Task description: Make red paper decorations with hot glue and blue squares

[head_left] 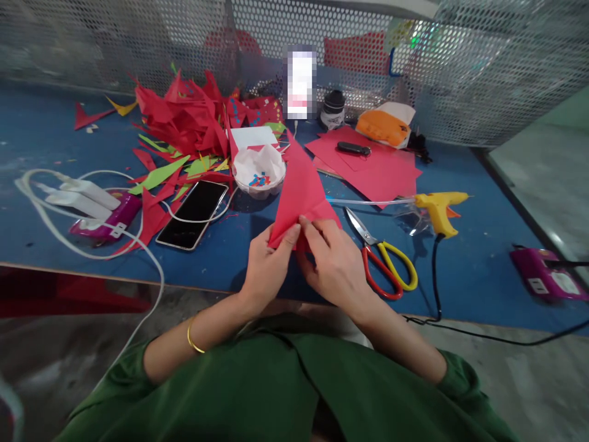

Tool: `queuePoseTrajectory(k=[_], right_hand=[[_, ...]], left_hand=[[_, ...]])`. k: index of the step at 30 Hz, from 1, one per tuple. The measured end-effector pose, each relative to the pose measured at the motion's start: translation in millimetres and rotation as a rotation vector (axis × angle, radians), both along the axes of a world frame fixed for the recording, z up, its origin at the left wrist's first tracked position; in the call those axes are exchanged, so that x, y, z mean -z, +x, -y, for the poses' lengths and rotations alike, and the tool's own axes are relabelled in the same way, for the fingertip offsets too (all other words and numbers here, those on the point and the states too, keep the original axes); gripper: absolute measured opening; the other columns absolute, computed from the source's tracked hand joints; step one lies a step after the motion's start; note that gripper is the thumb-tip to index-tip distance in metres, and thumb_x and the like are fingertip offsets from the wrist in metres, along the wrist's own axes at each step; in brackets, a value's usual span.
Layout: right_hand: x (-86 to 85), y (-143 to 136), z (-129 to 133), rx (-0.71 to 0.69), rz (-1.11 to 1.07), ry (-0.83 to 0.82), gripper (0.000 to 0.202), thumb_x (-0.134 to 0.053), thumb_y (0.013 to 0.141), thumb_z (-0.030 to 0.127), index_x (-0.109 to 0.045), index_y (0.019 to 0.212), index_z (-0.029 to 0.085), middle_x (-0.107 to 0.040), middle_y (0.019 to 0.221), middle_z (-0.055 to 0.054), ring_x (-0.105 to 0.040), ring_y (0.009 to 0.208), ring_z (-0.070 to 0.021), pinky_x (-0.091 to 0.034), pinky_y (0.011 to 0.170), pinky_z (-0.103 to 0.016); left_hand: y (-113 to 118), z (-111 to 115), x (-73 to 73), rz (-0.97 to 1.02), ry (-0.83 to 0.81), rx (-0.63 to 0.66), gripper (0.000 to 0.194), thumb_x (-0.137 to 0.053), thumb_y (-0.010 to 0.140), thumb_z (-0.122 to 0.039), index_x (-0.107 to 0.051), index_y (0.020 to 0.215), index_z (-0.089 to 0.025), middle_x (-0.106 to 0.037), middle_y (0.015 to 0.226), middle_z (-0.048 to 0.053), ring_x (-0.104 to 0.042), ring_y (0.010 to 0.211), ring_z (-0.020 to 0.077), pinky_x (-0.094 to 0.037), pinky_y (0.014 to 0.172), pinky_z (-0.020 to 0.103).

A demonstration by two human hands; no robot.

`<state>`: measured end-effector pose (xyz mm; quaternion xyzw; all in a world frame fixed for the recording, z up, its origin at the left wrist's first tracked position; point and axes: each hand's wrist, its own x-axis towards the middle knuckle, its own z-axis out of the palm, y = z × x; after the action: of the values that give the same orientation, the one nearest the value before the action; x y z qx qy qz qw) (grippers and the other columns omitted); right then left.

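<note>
A sheet of red paper point(301, 184), folded to a tall point, stands up between my hands over the front of the blue table. My left hand point(269, 258) pinches its lower left corner, thumb on top. The fingers of my right hand point(338, 261) press on the lower edge near the middle, close to my left thumb. Scissors point(380, 258) with one red and one yellow handle lie just right of my right hand. Behind the paper's left side stands a bowl point(260, 172) lined with white, with small blue and red bits inside.
A black-screened phone point(193, 215), white cables and a purple power strip point(108, 215) lie on the left. Red and green paper scraps point(184, 116) pile up behind. At right are a yellow glue gun point(439, 209) and red sheets point(368, 169). Perforated metal panels point(184, 37) close off the back.
</note>
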<state>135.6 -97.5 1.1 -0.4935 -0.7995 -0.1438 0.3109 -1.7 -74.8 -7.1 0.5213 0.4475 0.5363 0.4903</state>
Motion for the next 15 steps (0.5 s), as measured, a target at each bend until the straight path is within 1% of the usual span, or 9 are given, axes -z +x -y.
queuePoseTrajectory(k=[1,3,4,6,7,8,10,12,15], right_hand=[[-3.2,2,1,-0.025,-0.044,0.002,0.035,-0.054,0.096,0.028,-0.060,0.125,0.009,-0.070,0.103,-0.014,-0.066,0.088,-0.0224,-0.054,0.069,-0.033],[-13.7,8,3,-0.014,-0.082,0.164,0.033,-0.062,0.093,0.029,-0.062,0.123,0.015,-0.071,0.103,-0.012,-0.068,0.092,-0.0220,-0.056,0.076,-0.034],[-20.6,12,3,0.028,-0.062,0.303,0.033,-0.066,0.091,0.027,-0.063,0.122,0.017,-0.072,0.103,-0.010,-0.069,0.094,-0.0218,-0.056,0.080,-0.034],[-35.9,19,1,0.129,0.050,0.584,0.036,-0.069,0.088,0.026,-0.064,0.124,0.020,-0.073,0.108,-0.009,-0.068,0.104,-0.0232,-0.053,0.091,-0.036],[-43.2,22,-1,0.160,0.120,0.675,0.036,-0.069,0.088,0.025,-0.065,0.124,0.022,-0.073,0.113,-0.007,-0.066,0.111,-0.0239,-0.049,0.097,-0.037],[-49.6,24,-4,0.174,0.185,0.718,0.035,-0.068,0.090,0.024,-0.065,0.124,0.024,-0.073,0.115,-0.004,-0.063,0.117,-0.0237,-0.045,0.104,-0.039],[-57.6,29,-8,0.153,0.262,0.657,0.030,-0.062,0.093,0.018,-0.066,0.120,0.029,-0.076,0.109,0.002,-0.062,0.120,-0.0213,-0.035,0.113,-0.043],[-57.0,33,-10,0.101,0.231,0.509,0.028,-0.057,0.094,0.013,-0.068,0.116,0.028,-0.078,0.098,0.003,-0.068,0.110,-0.0192,-0.032,0.114,-0.044],[-39.2,38,-10,0.042,0.054,0.344,0.026,-0.053,0.094,0.010,-0.069,0.110,0.022,-0.078,0.091,-0.001,-0.072,0.092,-0.0174,-0.037,0.107,-0.043]], left_hand=[[-3,-4,-2.2,-0.060,0.034,-0.016,0.025,-0.063,0.091,-0.040,-0.073,0.092,-0.017,-0.074,0.084,0.002,-0.067,0.077,0.0163,-0.054,0.070,0.027],[-11,-13,-11.1,-0.278,0.170,-0.025,0.028,-0.058,0.094,-0.038,-0.072,0.081,-0.018,-0.072,0.073,0.000,-0.066,0.067,0.0150,-0.051,0.061,0.025],[-15,-16,-17.7,-0.403,0.289,-0.008,0.027,-0.055,0.096,-0.034,-0.072,0.083,-0.018,-0.073,0.075,0.000,-0.067,0.070,0.0154,-0.052,0.063,0.025],[-21,-22,-33.3,-0.643,0.608,0.022,0.022,-0.052,0.097,-0.028,-0.072,0.101,-0.019,-0.077,0.094,0.002,-0.072,0.086,0.0176,-0.055,0.076,0.027],[-23,-25,-41.6,-0.765,0.784,0.055,0.024,-0.053,0.096,-0.025,-0.070,0.112,-0.018,-0.076,0.107,0.005,-0.072,0.097,0.0206,-0.055,0.085,0.030],[-24,-27,-49.3,-0.873,0.941,0.052,0.027,-0.052,0.095,-0.023,-0.067,0.117,-0.017,-0.075,0.113,0.008,-0.070,0.106,0.0232,-0.054,0.091,0.034],[-24,-32,-61.3,-1.006,1.085,0.076,0.025,-0.050,0.097,-0.021,-0.068,0.113,-0.020,-0.074,0.118,0.005,-0.064,0.120,0.0236,-0.047,0.107,0.040],[-25,-39,-65.2,-0.997,1.124,0.167,0.025,-0.047,0.099,-0.022,-0.068,0.111,-0.024,-0.073,0.119,0.001,-0.062,0.124,0.0212,-0.042,0.113,0.044],[-31,-50,-52.8,-0.937,1.144,0.229,0.030,-0.047,0.099,-0.022,-0.062,0.125,-0.027,-0.071,0.124,0.000,-0.063,0.122,0.0197,-0.042,0.112,0.049]])
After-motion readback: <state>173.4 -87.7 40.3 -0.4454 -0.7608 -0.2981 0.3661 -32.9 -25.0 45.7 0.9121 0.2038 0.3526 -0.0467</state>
